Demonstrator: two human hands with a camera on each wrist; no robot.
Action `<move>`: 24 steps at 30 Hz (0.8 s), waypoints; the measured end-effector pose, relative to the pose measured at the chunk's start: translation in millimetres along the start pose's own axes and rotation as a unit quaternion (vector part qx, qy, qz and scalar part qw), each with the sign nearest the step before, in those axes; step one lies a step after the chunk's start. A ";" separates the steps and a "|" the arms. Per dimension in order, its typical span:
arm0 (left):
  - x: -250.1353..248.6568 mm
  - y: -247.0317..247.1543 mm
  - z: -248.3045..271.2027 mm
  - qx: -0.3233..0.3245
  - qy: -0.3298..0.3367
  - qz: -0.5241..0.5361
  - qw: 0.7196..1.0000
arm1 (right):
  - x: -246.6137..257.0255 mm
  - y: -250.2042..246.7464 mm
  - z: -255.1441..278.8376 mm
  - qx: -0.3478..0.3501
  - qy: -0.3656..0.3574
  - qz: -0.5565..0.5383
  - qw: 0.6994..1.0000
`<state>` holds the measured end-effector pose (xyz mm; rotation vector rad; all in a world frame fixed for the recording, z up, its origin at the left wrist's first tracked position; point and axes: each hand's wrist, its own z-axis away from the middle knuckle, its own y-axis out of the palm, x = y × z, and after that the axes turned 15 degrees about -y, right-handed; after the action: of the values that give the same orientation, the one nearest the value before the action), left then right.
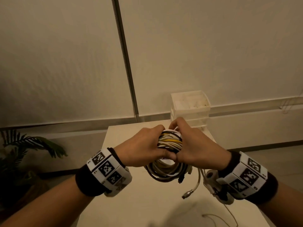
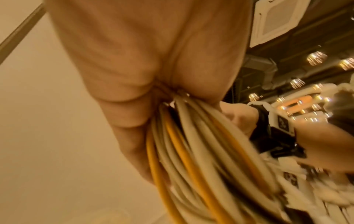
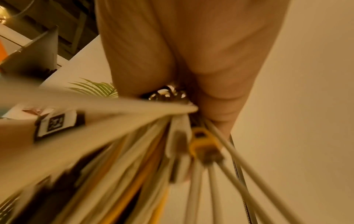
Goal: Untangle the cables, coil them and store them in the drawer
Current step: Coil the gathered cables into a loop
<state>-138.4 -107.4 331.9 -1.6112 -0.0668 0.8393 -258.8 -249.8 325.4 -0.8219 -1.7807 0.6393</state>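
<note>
Two hands, one coil: left hand [image 1: 144, 145] and right hand [image 1: 195, 145] both clamp a bundle of cables [image 1: 169, 141], held above the table [image 1: 131, 202], thumbs meeting at the near side. Coil mixes white, yellow & black strands; exact count can't be told. Loose ends hang at right, incl. one metal plug [image 1: 187, 193]. Far right on table: one white drawer unit [image 1: 190, 107], top drawer open. Far left, on floor: one plant [image 1: 32, 145].
</note>
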 end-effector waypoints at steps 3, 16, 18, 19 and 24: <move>6.6 7.6 4.2 -0.042 0.011 0.095 0.995 | -0.9 -0.7 5.9 -0.087 0.028 -0.117 0.989; 10.4 39.9 11.4 -0.129 -0.014 0.414 0.901 | -0.7 29.0 30.6 -0.295 -0.005 -0.326 0.898; 6.4 49.0 10.1 -0.149 -0.034 0.443 0.883 | -3.7 37.8 24.4 -0.335 0.009 -0.326 0.884; 3.2 55.0 10.7 -0.149 -0.052 0.470 0.868 | -4.6 41.9 20.8 -0.346 0.022 -0.315 0.883; 12.5 51.2 14.1 -0.084 -0.110 0.442 0.886 | -10.7 31.3 9.8 -0.256 0.027 -0.251 0.933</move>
<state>-157.7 -101.9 281.2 -1.6910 0.4867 1.7564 -258.2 -239.0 292.6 -0.6640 -2.0293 -0.1945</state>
